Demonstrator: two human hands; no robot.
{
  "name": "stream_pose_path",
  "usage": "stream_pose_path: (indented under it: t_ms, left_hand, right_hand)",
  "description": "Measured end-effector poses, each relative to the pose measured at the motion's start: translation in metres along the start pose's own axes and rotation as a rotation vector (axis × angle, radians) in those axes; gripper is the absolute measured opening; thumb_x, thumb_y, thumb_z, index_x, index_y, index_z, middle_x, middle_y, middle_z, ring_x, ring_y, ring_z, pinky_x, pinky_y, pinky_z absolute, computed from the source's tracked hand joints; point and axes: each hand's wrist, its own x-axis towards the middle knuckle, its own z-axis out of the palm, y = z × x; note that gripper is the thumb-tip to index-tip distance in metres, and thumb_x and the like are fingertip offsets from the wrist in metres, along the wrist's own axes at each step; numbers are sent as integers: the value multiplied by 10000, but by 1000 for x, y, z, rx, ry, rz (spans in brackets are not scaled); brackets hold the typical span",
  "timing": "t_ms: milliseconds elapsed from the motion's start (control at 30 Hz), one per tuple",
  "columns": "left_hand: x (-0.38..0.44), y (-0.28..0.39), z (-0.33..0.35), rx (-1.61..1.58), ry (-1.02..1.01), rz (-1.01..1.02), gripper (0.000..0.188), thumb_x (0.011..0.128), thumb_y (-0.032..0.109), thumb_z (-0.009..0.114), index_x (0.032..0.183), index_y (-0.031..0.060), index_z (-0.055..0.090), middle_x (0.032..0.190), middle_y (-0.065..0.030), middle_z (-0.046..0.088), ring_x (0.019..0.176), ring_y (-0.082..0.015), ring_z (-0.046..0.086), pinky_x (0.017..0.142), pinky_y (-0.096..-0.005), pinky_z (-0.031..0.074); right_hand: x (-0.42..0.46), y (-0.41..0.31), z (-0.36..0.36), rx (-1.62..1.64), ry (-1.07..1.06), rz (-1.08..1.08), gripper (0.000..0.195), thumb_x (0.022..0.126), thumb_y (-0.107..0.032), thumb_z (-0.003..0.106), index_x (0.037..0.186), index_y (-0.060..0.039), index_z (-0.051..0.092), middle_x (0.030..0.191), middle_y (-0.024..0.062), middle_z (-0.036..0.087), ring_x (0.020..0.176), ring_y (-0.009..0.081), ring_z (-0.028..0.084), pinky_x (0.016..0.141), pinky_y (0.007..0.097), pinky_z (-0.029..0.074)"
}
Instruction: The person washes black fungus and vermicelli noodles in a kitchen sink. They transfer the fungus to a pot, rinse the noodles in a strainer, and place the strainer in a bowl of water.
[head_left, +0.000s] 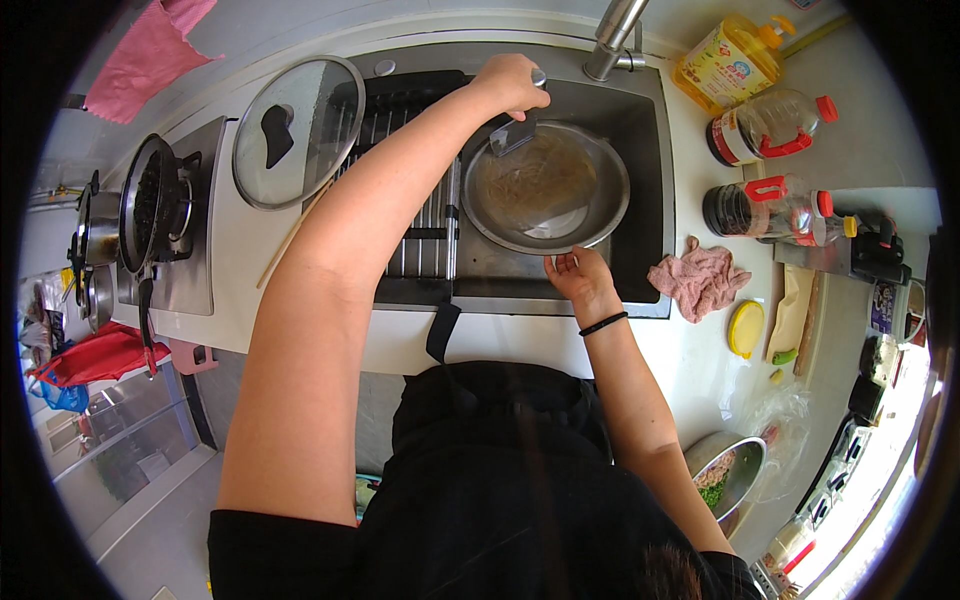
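A round metal bowl (619, 202) sits in the right part of the dark sink (645, 266), with thin translucent strands that look like noodles (536, 176) in liquid. My left hand (511, 81) reaches over the bowl's far side, closed around a fitting with a silver end; a dark, partly see-through rectangular part (514, 135) hangs below it over the strands. Its exact kind is unclear. At the bowl's near rim is my right hand (581, 276), palm up, fingers curled against the rim. Behind the sink stands a metal faucet (615, 37).
Left of the bowl lie a drying rack (420, 259), a glass lid (300, 135) and chopsticks (292, 240). A pan (146, 202) is on the stove. To the right are bottles (765, 127), a pink cloth (699, 279), a yellow lid (746, 330) and a bowl of food (757, 450).
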Motion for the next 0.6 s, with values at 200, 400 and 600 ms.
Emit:
stream_pose_path:
  t_ms: [200,400,600]
  left_hand:
    - [0,0,-1,9,-5,4,277,732,172,658,971,34,669,763,-100,685,630,-183,698,601,-269,570]
    - [-1,1,-2,17,-8,12,281,732,176,655,975,35,668,762,-99,687,628,-183,698,606,-268,567]
    - [-1,3,-2,27,-16,9,281,731,176,653,976,40,669,762,-97,687,626,-185,698,610,-267,566]
  right_hand:
    - [1,1,0,-3,-11,-4,80,952,-121,440,1008,-65,455,971,50,427,891,184,452,935,460,434]
    - [0,1,1,0,-6,-2,76,950,-122,435,998,-69,464,953,45,438,872,180,459,928,456,438]
    - [1,1,1,6,-7,-2,69,951,-123,433,984,-72,466,940,43,443,858,178,466,916,456,444]
